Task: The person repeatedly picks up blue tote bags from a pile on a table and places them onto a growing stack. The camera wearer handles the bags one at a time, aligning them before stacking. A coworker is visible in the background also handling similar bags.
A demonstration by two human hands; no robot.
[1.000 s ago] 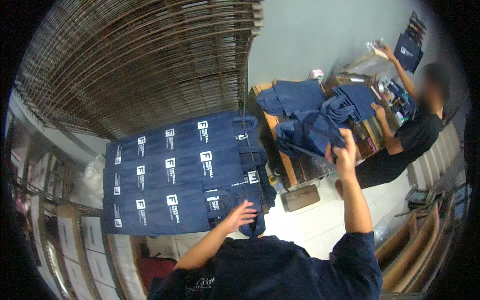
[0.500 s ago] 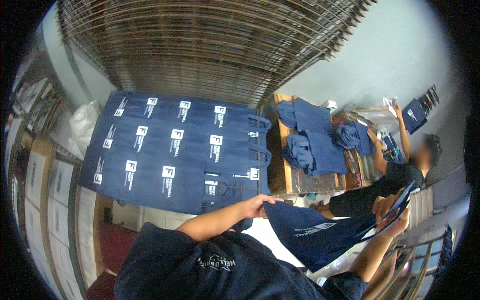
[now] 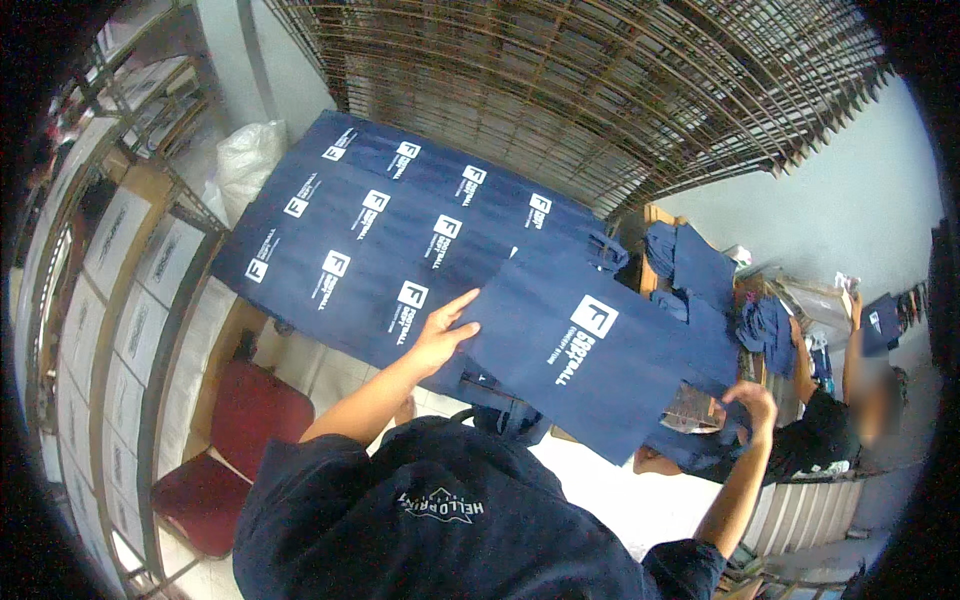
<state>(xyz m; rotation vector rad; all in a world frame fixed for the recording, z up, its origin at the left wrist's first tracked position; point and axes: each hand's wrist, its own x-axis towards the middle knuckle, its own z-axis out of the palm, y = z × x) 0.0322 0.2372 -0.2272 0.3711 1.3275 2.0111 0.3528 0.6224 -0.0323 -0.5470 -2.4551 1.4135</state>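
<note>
A dark blue fabric tote bag (image 3: 540, 345) with a white print is spread out flat in front of me, across the near right corner of the table. My left hand (image 3: 440, 338) is at the bag's left edge, with thumb and fingers apart. Beyond the bag's right end, my right hand (image 3: 752, 408) has curled fingers around dark fabric that looks like the bag's handles. Under and beyond the bag, matching printed bags lie in overlapping rows on the table (image 3: 390, 240).
Stacks of blue bags (image 3: 695, 265) lie on a wooden table at the right, where a co-worker (image 3: 825, 425) reaches out with both arms. A tall metal rack (image 3: 600, 90) stands behind. To the left are a red chair (image 3: 255, 410), a white plastic sack (image 3: 250, 165) and framed screens (image 3: 165, 270).
The bag has swung left and up from my right side and now lies flat, its print facing up. My left hand has spread its fingers. My view has turned.
</note>
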